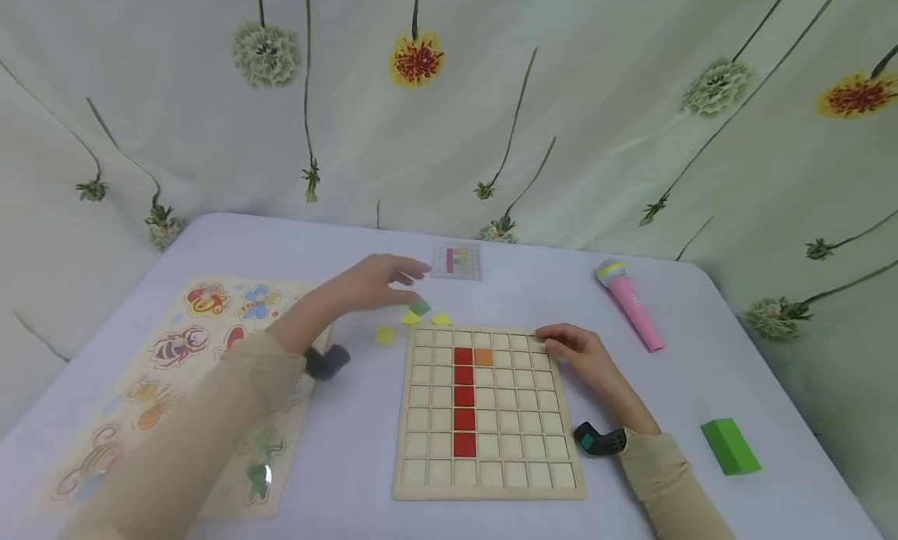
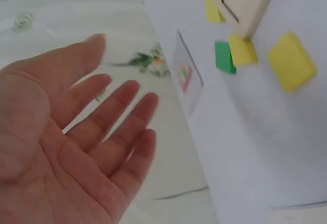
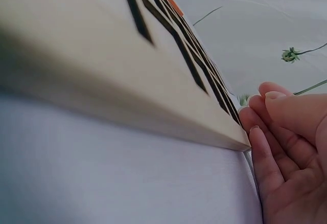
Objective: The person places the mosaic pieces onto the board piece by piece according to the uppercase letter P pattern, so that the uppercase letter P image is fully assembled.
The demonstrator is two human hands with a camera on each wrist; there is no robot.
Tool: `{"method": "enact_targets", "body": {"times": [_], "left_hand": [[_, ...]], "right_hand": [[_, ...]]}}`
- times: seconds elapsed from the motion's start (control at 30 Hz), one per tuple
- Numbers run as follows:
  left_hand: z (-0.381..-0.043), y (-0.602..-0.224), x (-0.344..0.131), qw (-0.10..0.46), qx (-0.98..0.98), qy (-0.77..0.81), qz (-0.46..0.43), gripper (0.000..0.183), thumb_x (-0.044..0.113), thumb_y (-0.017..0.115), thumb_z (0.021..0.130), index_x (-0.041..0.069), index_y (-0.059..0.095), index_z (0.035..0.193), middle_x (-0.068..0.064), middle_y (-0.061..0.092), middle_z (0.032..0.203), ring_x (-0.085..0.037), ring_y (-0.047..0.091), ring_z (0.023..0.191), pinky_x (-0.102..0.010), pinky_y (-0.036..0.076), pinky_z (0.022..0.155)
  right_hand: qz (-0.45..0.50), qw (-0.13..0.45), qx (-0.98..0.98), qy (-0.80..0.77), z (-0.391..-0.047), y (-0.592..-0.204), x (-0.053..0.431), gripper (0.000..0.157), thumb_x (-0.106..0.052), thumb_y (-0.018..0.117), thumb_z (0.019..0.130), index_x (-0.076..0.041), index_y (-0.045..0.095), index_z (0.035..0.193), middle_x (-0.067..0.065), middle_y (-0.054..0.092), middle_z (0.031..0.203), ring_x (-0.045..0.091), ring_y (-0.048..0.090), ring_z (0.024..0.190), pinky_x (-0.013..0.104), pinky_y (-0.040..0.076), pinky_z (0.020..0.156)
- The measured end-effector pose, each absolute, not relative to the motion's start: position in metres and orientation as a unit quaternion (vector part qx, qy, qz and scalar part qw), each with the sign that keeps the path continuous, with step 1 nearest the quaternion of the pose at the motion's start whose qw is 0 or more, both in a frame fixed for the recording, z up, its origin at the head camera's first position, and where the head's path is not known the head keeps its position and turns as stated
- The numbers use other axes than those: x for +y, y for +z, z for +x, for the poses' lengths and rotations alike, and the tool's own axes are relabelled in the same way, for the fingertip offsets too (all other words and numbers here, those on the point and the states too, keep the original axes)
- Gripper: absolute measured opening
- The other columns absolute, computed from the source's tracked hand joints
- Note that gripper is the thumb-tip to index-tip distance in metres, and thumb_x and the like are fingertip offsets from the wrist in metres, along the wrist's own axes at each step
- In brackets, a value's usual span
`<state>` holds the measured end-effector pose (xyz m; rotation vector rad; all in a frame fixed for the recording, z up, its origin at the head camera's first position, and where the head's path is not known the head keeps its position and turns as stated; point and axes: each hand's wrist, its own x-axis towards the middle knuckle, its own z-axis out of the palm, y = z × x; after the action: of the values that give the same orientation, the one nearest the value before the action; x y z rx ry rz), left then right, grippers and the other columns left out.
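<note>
A wooden grid board (image 1: 487,494) lies on the table, with a column of several red tiles (image 1: 464,397) and one orange tile (image 1: 483,357) at the column's top right. Past its far left corner are a green tile (image 1: 421,306) and three yellow tiles (image 2: 292,61). Over these tiles hovers my left hand (image 1: 379,283); the left wrist view shows its palm bare and its fingers loosely spread. My right hand (image 1: 575,349) rests at the board's far right corner, fingertips against the edge (image 3: 232,141), the fingers slightly bent.
Beyond the board lies a small card (image 1: 456,260) picturing a grid with coloured squares. An insect puzzle board (image 1: 291,478) is on the left, partly behind my left arm. To the right are a pink toy microphone (image 1: 634,310) and a green block (image 1: 730,446).
</note>
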<state>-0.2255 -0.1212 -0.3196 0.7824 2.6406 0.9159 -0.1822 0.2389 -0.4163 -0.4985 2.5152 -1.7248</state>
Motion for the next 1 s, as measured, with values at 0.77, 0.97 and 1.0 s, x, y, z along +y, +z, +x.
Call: {"method": "enact_targets", "body": {"times": [0.77, 0.97, 1.0], "left_hand": [[-0.279, -0.374, -0.107, 0.207, 0.917, 0.254, 0.225, 0.018, 0.010, 0.070, 0.079, 0.013, 0.067, 0.096, -0.005, 0.058, 0.103, -0.024, 0.051, 0.101, -0.042, 0.040, 0.090], [-0.278, -0.365, -0.102, 0.198, 0.921, 0.234, 0.242, 0.020, 0.010, 0.074, 0.078, 0.011, 0.066, 0.096, -0.006, 0.058, 0.100, -0.025, 0.052, 0.099, -0.041, 0.042, 0.088], [-0.278, -0.366, -0.101, 0.196, 0.921, 0.233, 0.244, 0.020, 0.010, 0.074, 0.077, 0.011, 0.066, 0.095, -0.006, 0.058, 0.100, -0.024, 0.052, 0.098, -0.040, 0.042, 0.088]], "right_hand": [[-0.159, 0.014, 0.802, -0.576, -0.178, -0.419, 0.240, 0.028, 0.001, 0.060, 0.090, 0.009, 0.058, 0.116, 0.022, 0.059, 0.115, 0.031, 0.055, 0.108, 0.023, 0.045, 0.087], [-0.164, 0.001, 0.810, -0.563, -0.182, -0.420, 0.243, 0.026, -0.003, 0.061, 0.090, 0.007, 0.060, 0.114, 0.020, 0.061, 0.113, 0.025, 0.056, 0.107, 0.022, 0.045, 0.086], [-0.162, 0.000, 0.812, -0.561, -0.182, -0.420, 0.243, 0.026, -0.003, 0.061, 0.090, 0.006, 0.060, 0.114, 0.019, 0.061, 0.113, 0.024, 0.057, 0.106, 0.022, 0.045, 0.086]]}}
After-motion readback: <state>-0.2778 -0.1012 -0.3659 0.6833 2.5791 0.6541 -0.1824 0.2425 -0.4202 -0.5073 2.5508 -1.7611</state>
